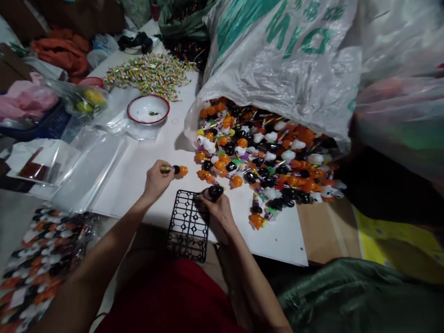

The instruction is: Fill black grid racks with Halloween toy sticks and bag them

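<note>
My left hand point(158, 179) is closed around a thin patterned pencil-like stick with an orange topper point(182, 170), its head pointing right. My right hand point(220, 209) grips a similar stick with a black topper point(215, 191), at the upper right corner of a black plastic grid rack point(191, 225). That rack overhangs the table's front edge, and its far end lies over the white tabletop. To the right, a large heap of such topped sticks point(274, 162) in orange, black and white spills from a white plastic sack point(277, 78).
A red-rimmed white bowl point(148, 111) stands behind clear plastic bags point(93, 162). Farther back lies a pile of small colourful pieces point(149, 74). Packed topped sticks point(41, 259) are at lower left. A dark green sack point(360, 296) bulges at lower right.
</note>
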### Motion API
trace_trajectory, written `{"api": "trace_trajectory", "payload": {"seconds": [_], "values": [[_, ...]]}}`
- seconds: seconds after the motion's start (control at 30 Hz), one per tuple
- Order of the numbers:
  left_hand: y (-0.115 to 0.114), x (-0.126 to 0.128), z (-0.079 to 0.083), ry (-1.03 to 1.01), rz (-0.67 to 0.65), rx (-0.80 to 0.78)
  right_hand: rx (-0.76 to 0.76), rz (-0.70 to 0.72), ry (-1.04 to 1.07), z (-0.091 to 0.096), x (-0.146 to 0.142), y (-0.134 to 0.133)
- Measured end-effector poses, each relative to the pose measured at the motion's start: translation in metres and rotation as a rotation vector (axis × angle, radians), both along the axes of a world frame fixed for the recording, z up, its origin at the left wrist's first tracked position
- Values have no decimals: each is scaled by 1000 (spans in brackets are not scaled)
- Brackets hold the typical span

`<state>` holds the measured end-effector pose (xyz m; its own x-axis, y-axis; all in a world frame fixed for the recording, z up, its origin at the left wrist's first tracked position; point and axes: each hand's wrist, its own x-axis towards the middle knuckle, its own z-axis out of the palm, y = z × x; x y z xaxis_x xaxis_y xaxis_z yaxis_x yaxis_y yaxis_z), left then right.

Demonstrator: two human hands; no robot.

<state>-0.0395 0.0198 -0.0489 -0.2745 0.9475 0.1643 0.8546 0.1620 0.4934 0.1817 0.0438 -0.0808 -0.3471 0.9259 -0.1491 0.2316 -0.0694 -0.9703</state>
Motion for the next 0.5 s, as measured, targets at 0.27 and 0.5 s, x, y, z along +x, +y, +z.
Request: {"api": "trace_trajectory", "payload": {"seconds": [0.27, 0.5], "values": [[-55, -18, -19, -95, 225, -178, 298, 193, -280, -10, -24, -2], [-33, 20, -27, -753, 226, -35, 409, 371, -591, 5, -34, -2]]}}
